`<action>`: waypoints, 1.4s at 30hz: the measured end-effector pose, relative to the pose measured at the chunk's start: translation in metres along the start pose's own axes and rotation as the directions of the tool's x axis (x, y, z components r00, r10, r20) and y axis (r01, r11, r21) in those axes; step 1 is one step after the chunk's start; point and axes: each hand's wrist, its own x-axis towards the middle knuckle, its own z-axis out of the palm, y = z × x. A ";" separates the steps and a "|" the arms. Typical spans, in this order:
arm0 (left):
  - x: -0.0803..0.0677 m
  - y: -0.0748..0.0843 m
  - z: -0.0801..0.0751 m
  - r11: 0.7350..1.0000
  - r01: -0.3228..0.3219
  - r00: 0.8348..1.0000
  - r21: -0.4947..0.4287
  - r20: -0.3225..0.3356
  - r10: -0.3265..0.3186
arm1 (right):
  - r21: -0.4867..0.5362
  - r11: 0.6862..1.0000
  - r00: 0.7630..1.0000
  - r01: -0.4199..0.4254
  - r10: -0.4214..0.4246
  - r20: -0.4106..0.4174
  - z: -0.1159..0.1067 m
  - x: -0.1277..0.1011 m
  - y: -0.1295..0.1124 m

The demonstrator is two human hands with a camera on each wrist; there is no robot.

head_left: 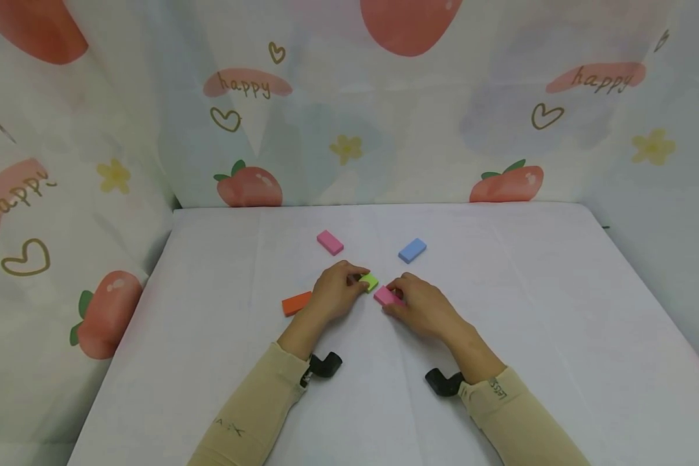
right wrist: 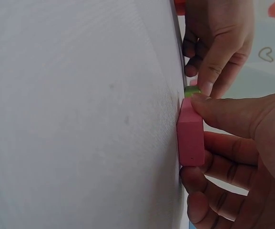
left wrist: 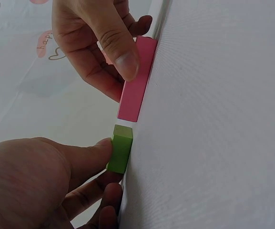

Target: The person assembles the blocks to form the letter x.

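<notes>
Near the middle of the table, my left hand [head_left: 336, 288] pinches a green block [head_left: 370, 281] between thumb and fingers. To its right, my right hand [head_left: 422, 302] holds a pink block [head_left: 387, 296] the same way. In the left wrist view a small gap parts the green block [left wrist: 122, 149] from the pink block [left wrist: 137, 81]; both are low at the white tabletop. The right wrist view shows the pink block [right wrist: 191, 136] from its end, with the thumb on it and the green block [right wrist: 191, 90] beyond, partly hidden.
An orange block [head_left: 296, 303] lies left of my left hand, partly covered by that arm. Farther back are another pink block [head_left: 330, 243] and a blue block [head_left: 412, 250]. The white table [head_left: 559, 291] ends at a printed curtain [head_left: 384, 116] behind and at the sides.
</notes>
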 end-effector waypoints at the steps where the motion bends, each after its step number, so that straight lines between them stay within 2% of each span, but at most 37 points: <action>1: 0.000 0.000 0.000 1.000 0.004 1.000 -0.001 0.001 -0.004 | -0.001 1.000 1.000 0.001 -0.001 0.000 0.000 0.000 0.000; 24: 0.000 0.001 0.001 1.000 0.004 1.000 0.002 0.000 -0.004 | 0.005 1.000 1.000 -0.009 0.009 -0.004 0.001 0.002 -0.003; 42: -0.001 0.001 0.000 1.000 -0.004 1.000 0.007 -0.003 0.004 | 0.033 0.999 0.999 0.020 -0.019 -0.036 0.005 0.007 -0.001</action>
